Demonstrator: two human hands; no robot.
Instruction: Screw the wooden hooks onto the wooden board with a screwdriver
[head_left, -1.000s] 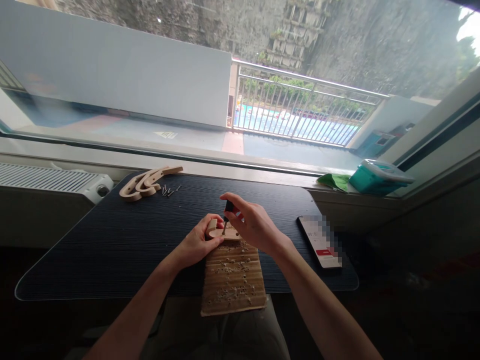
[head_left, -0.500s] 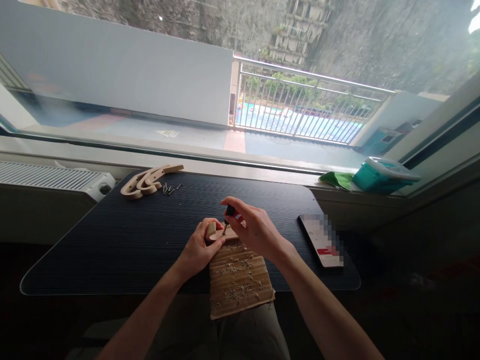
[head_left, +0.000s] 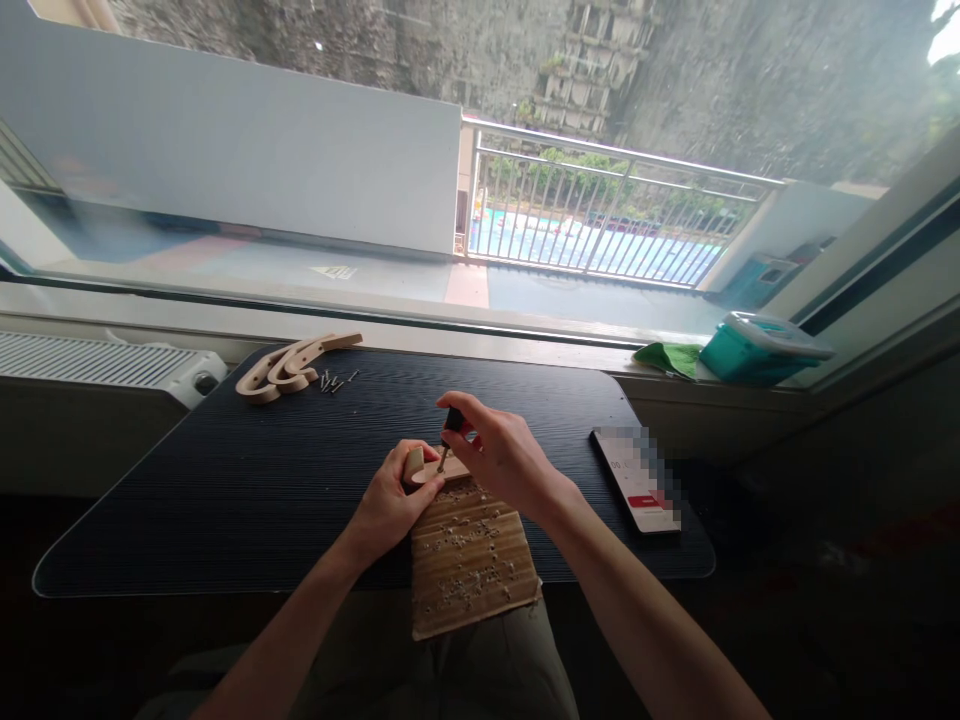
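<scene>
My left hand (head_left: 395, 495) is closed around the rounded end of a pale wooden hook (head_left: 428, 475), which lies on a board. In my right hand (head_left: 504, 452) is a screwdriver (head_left: 454, 422) with a dark handle, held upright and slightly tilted. Its metal tip meets the wood just beside my left thumb; whether a screw sits under it is too small to tell. The brown corrugated board (head_left: 474, 570), pitted with many small holes, juts over the table's near edge above my lap. My right hand hides part of the wood.
On the dark table (head_left: 195, 500), more curved wooden hooks (head_left: 296, 368) lie at the far left beside several loose screws (head_left: 331, 383). A phone (head_left: 634, 480) rests at the right. Along the windowsill are a green cloth (head_left: 667, 359) and a teal box (head_left: 761, 350). A radiator (head_left: 112, 365) stands left.
Both hands keep their holds and the screwdriver stays on the wood. My right fingers have shifted slightly around the handle. The whole view has moved a little.
</scene>
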